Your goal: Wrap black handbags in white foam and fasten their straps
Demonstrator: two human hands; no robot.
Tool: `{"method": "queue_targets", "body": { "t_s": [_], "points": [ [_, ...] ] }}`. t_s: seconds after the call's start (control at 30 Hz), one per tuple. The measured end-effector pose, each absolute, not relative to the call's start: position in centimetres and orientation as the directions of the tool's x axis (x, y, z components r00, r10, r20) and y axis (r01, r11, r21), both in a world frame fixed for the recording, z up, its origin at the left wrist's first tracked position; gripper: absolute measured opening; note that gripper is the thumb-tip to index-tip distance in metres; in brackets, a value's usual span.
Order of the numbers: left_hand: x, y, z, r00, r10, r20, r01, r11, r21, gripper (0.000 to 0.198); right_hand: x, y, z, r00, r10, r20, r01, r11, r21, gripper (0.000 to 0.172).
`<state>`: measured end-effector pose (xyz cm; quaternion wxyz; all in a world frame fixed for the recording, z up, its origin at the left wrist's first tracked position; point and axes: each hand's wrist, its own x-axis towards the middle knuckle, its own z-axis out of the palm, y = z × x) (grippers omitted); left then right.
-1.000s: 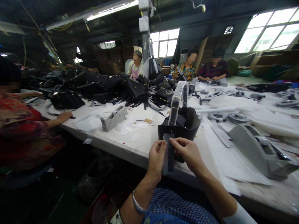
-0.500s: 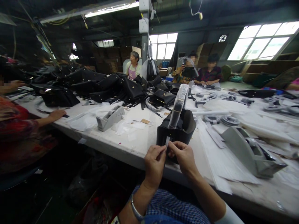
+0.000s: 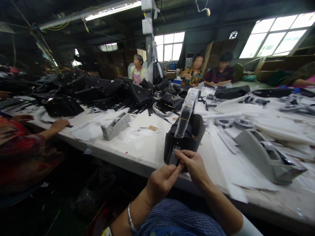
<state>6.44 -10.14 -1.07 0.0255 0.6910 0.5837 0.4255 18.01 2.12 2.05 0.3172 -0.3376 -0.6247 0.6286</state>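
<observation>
A black handbag (image 3: 169,141) stands at the table's near edge, its upright handle (image 3: 185,113) wrapped in clear plastic. Against its near side lies a strip of clear film (image 3: 173,158). My right hand (image 3: 195,165) is closed, thumb and forefinger pinching the strip's right edge. Lower and to the left, my left hand (image 3: 160,182) is closed too, with its fingertips meeting the right fingers at the bag's lower front. What the left fingertips hold, if anything, is hidden.
Grey tape dispensers stand left (image 3: 116,126) and right (image 3: 268,160) of the bag. Black bags (image 3: 137,95) are heaped behind. White sheets (image 3: 232,170) and plastic-wrapped coils (image 3: 223,122) lie right. A co-worker's hand (image 3: 59,125) rests on the table's left; other people sit across.
The clear strip now lies flatter and wider against the bag's side. My left hand has shifted down from the strip, its fingers now pointing right under the right hand.
</observation>
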Motion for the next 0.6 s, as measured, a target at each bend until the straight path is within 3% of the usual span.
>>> {"method": "queue_targets", "body": {
  "t_s": [0.1, 0.17, 0.27, 0.33, 0.4, 0.47, 0.6],
  "points": [
    [6.4, -11.2, -0.7, -0.093, 0.810, 0.579, 0.682, -0.372, 0.630, 0.031, 18.2, 2.4, 2.1, -0.587, 0.807, -0.065, 0.022, -0.064, -0.998, 0.045],
    [6.4, -11.1, 0.0, -0.346, 0.738, 0.579, 0.643, -0.263, 0.719, 0.022, 18.4, 2.6, 2.1, -0.605, 0.794, -0.064, 0.035, -0.053, -0.998, 0.045],
    [6.7, -9.9, 0.9, -0.612, 0.726, 0.314, 0.366, -0.092, 0.926, 0.020, 18.5, 2.7, 2.1, -0.602, 0.797, -0.040, 0.063, -0.003, -0.998, 0.044],
    [7.1, -8.8, 1.1, -0.550, 0.832, 0.074, 0.067, -0.044, 0.997, 0.031, 18.4, 2.5, 2.0, -0.588, 0.809, -0.004, 0.062, 0.040, -0.997, 0.043],
    [7.8, -8.0, 0.9, -0.470, 0.880, -0.068, -0.157, -0.007, 0.988, 0.038, 18.3, 2.1, 2.0, -0.570, 0.820, 0.037, 0.057, 0.084, -0.995, 0.041],
    [8.4, -7.7, 0.7, -0.472, 0.871, -0.139, -0.251, 0.018, 0.968, 0.042, 18.3, 1.8, 2.0, -0.568, 0.820, 0.073, 0.054, 0.126, -0.991, 0.039],
    [8.9, -7.7, 0.1, -0.541, 0.821, -0.181, -0.268, 0.035, 0.963, 0.047, 20.2, 2.8, 2.5, -0.642, 0.752, 0.148, 0.084, 0.261, -0.962, 0.036]
  ]
}}
